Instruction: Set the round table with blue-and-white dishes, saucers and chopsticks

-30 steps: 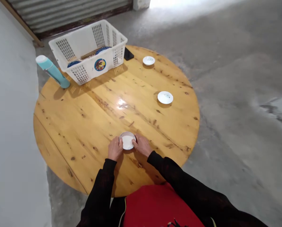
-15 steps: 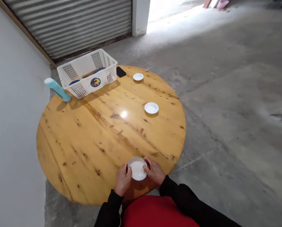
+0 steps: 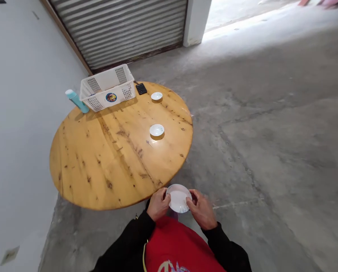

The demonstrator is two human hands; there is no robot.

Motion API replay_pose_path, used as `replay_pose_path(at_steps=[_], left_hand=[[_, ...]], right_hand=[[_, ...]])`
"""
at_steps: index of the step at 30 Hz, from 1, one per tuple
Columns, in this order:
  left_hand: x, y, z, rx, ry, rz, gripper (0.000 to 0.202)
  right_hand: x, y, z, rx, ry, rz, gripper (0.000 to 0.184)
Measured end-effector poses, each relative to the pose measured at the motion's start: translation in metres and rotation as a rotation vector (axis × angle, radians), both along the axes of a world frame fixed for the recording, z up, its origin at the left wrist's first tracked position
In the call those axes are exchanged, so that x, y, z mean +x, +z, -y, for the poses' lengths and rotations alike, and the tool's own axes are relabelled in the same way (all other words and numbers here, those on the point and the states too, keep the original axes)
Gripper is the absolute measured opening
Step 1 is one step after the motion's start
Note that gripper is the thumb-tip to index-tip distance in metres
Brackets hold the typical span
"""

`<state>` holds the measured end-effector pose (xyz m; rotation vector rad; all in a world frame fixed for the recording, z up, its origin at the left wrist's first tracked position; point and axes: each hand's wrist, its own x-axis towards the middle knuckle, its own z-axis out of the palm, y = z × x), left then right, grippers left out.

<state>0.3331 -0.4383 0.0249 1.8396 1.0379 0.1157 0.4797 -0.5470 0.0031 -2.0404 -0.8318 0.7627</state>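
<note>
Between my two hands is a small white dish (image 3: 179, 198), held level in front of my red shirt and just off the table's near right edge. My left hand (image 3: 159, 204) grips its left rim, thumb on top. My right hand (image 3: 201, 209) grips the right rim in the same way, its fingers partly hidden behind the dish. Two more white dishes rest on the round wooden table (image 3: 86, 170): a nearer dish (image 3: 157, 130) on the right side and a farther dish (image 3: 157, 96) close to the back edge.
At the table's back stands a white plastic basket (image 3: 108, 92) with a round sticker; its contents barely show. A light-blue bottle (image 3: 77, 101) leans left beside it, and a black phone-like object (image 3: 141, 88) lies to its right. A white wall (image 3: 19, 124) rises at left.
My body and view have shifted right and away from the table. The held dish has gone from over the tabletop to beyond its edge, still in both hands.
</note>
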Motion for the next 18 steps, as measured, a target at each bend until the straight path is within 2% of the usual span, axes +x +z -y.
replay_pose_path(at_steps=[5, 9, 14, 18], left_hand=[[0.033, 0.007, 0.002, 0.059, -0.004, -0.044, 0.021], [0.059, 0.004, -0.007, 0.012, 0.062, -0.022, 0.021], [0.098, 0.001, -0.036, -0.088, 0.221, 0.013, 0.021], [0.128, 0.003, -0.072, -0.137, 0.378, 0.065, 0.020]], right_hand=[[0.030, 0.000, 0.007, -0.006, -0.035, -0.104, 0.048], [0.062, -0.009, -0.006, -0.019, -0.004, -0.155, 0.048], [0.111, -0.012, -0.049, -0.075, 0.054, -0.147, 0.050], [0.151, -0.002, -0.105, -0.091, 0.159, -0.105, 0.049]])
